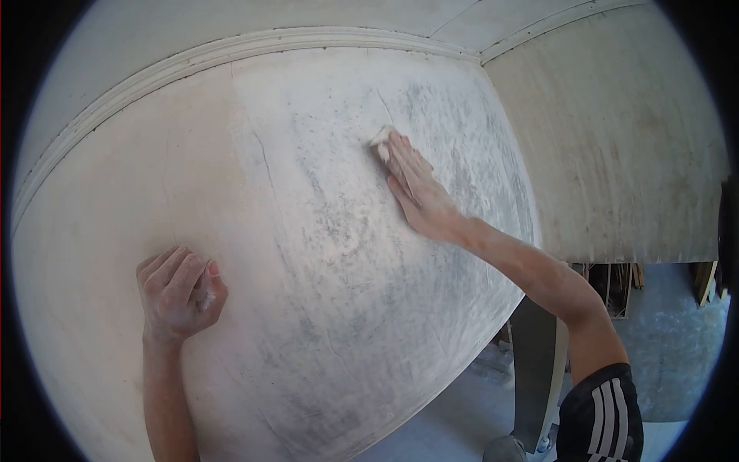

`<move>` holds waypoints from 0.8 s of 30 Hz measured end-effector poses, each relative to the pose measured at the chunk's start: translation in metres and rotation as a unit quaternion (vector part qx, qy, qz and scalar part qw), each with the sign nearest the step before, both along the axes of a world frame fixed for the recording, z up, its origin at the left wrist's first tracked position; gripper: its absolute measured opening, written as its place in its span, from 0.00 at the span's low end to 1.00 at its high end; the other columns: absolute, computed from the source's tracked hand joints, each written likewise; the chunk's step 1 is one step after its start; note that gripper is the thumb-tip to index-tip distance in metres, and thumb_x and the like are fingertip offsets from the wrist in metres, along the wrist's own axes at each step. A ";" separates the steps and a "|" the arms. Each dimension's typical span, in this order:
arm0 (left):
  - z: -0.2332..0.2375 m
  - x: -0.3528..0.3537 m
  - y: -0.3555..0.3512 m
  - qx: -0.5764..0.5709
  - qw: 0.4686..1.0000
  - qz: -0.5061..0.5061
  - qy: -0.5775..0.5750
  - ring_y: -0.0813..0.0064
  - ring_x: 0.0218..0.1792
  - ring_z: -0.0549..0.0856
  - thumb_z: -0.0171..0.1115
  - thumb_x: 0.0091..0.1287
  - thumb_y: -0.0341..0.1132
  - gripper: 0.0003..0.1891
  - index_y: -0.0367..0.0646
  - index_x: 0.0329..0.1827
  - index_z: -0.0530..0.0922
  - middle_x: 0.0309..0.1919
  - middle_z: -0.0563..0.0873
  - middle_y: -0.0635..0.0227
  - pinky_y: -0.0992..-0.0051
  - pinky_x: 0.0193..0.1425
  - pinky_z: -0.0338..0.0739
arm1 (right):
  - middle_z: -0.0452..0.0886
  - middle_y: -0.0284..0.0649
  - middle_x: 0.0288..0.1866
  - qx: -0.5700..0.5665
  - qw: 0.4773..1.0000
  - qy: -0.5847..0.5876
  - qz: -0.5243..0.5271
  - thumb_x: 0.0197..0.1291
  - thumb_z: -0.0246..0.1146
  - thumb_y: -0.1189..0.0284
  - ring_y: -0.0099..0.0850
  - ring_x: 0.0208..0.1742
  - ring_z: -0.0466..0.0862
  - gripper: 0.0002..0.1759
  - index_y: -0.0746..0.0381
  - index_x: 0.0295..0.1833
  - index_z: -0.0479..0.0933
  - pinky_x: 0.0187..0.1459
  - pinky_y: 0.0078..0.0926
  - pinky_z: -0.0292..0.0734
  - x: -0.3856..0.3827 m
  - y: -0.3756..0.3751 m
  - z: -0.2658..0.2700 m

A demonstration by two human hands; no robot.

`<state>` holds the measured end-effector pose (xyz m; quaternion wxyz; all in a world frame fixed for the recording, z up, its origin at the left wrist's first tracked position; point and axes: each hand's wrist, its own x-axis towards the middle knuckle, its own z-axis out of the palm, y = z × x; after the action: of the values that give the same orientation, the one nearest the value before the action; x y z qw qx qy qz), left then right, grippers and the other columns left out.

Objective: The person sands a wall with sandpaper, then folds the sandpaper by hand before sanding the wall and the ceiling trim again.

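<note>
Against the white, grey-smudged wall (pixel 331 231), my right hand (pixel 419 192) presses a small pale pad (pixel 380 142) flat, its fingers over the top of it. The pad's far end shows beyond the fingertips. Dust coats the skin of both hands. My left hand (pixel 181 292) is closed in a loose fist at the left, close to the wall's beige part. Something small and whitish (pixel 206 299) shows between its thumb and fingers, too little visible to name. Thin cracks run down the wall between the hands.
Moulding (pixel 254 46) runs along the top of the wall, below the ceiling. A stained panel (pixel 616 138) hangs at the right. Wooden pieces (pixel 620 289) stand beneath it. Lower right, a dark upright board (pixel 533 369) is beside my right arm, above a grey floor (pixel 454 408).
</note>
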<state>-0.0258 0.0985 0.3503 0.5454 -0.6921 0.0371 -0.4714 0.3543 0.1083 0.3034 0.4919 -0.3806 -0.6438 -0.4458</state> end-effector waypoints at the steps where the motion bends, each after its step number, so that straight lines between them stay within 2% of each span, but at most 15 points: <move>1: 0.001 0.002 0.000 0.002 1.000 0.001 0.001 0.71 0.14 0.66 0.61 0.49 0.21 0.11 0.45 0.22 0.68 0.14 0.65 0.71 0.72 0.19 0.59 | 0.44 0.57 0.84 -0.031 0.999 0.033 0.029 0.79 0.41 0.65 0.47 0.85 0.44 0.32 0.64 0.82 0.45 0.82 0.40 0.41 0.006 -0.006 0.003; 3: 0.001 0.004 -0.001 0.000 1.000 0.004 0.009 0.71 0.14 0.66 0.62 0.49 0.21 0.11 0.45 0.22 0.68 0.14 0.65 0.71 0.71 0.19 0.59 | 0.44 0.56 0.84 -0.099 0.985 0.108 0.090 0.79 0.40 0.66 0.48 0.85 0.43 0.32 0.63 0.83 0.44 0.83 0.41 0.38 0.016 -0.022 0.014; 4: 0.000 0.004 -0.001 0.000 1.000 0.006 0.007 0.71 0.14 0.66 0.62 0.49 0.21 0.11 0.45 0.22 0.68 0.14 0.65 0.71 0.71 0.19 0.59 | 0.43 0.57 0.84 -0.127 0.963 0.191 0.141 0.79 0.40 0.66 0.48 0.85 0.42 0.33 0.65 0.83 0.42 0.83 0.40 0.35 0.025 -0.015 0.031; 7: -0.002 0.001 -0.001 -0.005 1.000 0.012 0.006 0.70 0.14 0.66 0.62 0.49 0.21 0.10 0.45 0.22 0.68 0.14 0.65 0.71 0.71 0.19 0.60 | 0.43 0.58 0.84 -0.022 0.994 0.089 0.050 0.79 0.40 0.65 0.46 0.85 0.43 0.33 0.69 0.82 0.42 0.83 0.36 0.37 -0.001 -0.005 0.018; 8: -0.001 0.002 -0.002 -0.004 1.000 0.013 0.006 0.70 0.14 0.67 0.62 0.49 0.21 0.10 0.45 0.22 0.68 0.14 0.65 0.71 0.71 0.19 0.60 | 0.44 0.58 0.84 -0.002 1.000 -0.006 -0.011 0.80 0.39 0.65 0.43 0.85 0.43 0.33 0.71 0.81 0.42 0.83 0.35 0.38 -0.011 -0.005 -0.001; 11: 0.001 0.007 -0.002 0.007 1.000 0.025 0.006 0.70 0.14 0.67 0.62 0.49 0.21 0.10 0.44 0.23 0.68 0.14 0.65 0.71 0.71 0.19 0.60 | 0.44 0.56 0.84 -0.103 0.989 0.028 0.105 0.80 0.40 0.65 0.43 0.85 0.43 0.32 0.66 0.82 0.44 0.84 0.36 0.38 -0.010 -0.013 -0.010; 12: 0.001 0.007 -0.002 0.003 1.000 0.024 0.012 0.70 0.14 0.67 0.61 0.50 0.21 0.10 0.44 0.23 0.68 0.14 0.65 0.71 0.71 0.19 0.60 | 0.44 0.54 0.84 -0.065 0.990 -0.015 0.123 0.80 0.41 0.64 0.43 0.85 0.43 0.32 0.64 0.82 0.45 0.84 0.37 0.39 0.005 -0.005 0.002; 15: -0.001 0.001 -0.001 -0.006 1.000 0.020 0.013 0.70 0.14 0.67 0.61 0.50 0.21 0.09 0.44 0.23 0.69 0.14 0.66 0.71 0.71 0.19 0.60 | 0.46 0.54 0.84 -0.106 0.979 0.142 0.105 0.80 0.43 0.64 0.45 0.85 0.44 0.33 0.64 0.83 0.44 0.83 0.38 0.40 0.009 -0.014 0.038; 16: -0.001 0.000 0.000 -0.005 1.000 0.013 0.012 0.70 0.14 0.67 0.61 0.50 0.22 0.08 0.44 0.24 0.70 0.14 0.66 0.71 0.72 0.19 0.60 | 0.46 0.55 0.84 0.005 0.997 0.065 0.040 0.79 0.45 0.66 0.47 0.85 0.46 0.33 0.65 0.82 0.45 0.83 0.41 0.40 0.005 0.002 0.035; 20: -0.001 -0.003 0.002 -0.014 1.000 0.015 0.017 0.70 0.14 0.67 0.60 0.51 0.22 0.07 0.43 0.24 0.71 0.14 0.66 0.71 0.72 0.19 0.60 | 0.46 0.56 0.84 -0.013 0.998 -0.027 0.052 0.78 0.46 0.70 0.48 0.85 0.45 0.32 0.66 0.82 0.47 0.82 0.42 0.42 0.000 0.002 -0.025; 24: -0.008 -0.004 0.002 -0.019 1.000 0.016 0.013 0.70 0.14 0.68 0.60 0.50 0.22 0.07 0.44 0.25 0.71 0.14 0.66 0.71 0.72 0.19 0.61 | 0.46 0.55 0.84 -0.056 0.993 0.098 0.041 0.78 0.47 0.71 0.47 0.85 0.45 0.33 0.67 0.81 0.46 0.82 0.40 0.44 0.051 -0.003 -0.055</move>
<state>-0.0296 0.1007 0.3422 0.5390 -0.7091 0.0244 -0.4539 0.4052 0.1049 0.2484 0.5483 -0.4223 -0.6317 -0.3493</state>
